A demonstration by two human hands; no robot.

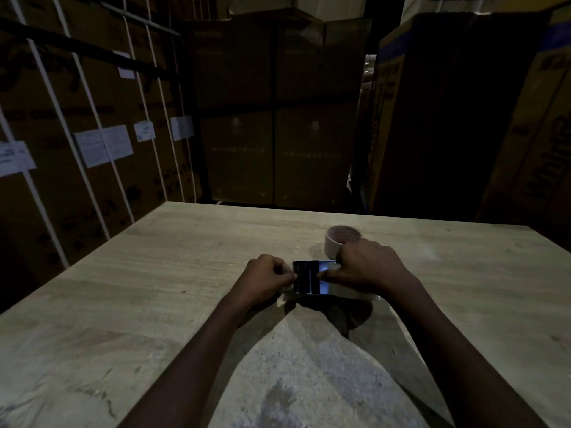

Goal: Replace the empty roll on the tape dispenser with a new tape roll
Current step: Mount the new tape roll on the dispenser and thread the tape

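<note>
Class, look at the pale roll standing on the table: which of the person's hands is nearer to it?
Right. The right hand sits just in front of the roll, overlapping its lower edge in view. The left hand is farther off, across the tape dispenser.

A dim warehouse or stockroom. Large cardboard cartons [77, 143] bound with white straps [46, 88] and carrying paper labels [103, 145] stand stacked at 9 to 10 o'clock. More tall cartons [275, 118] fill 12 o'clock and 2 o'clock, crowding a pale wood-grain counter [154, 288].
</note>
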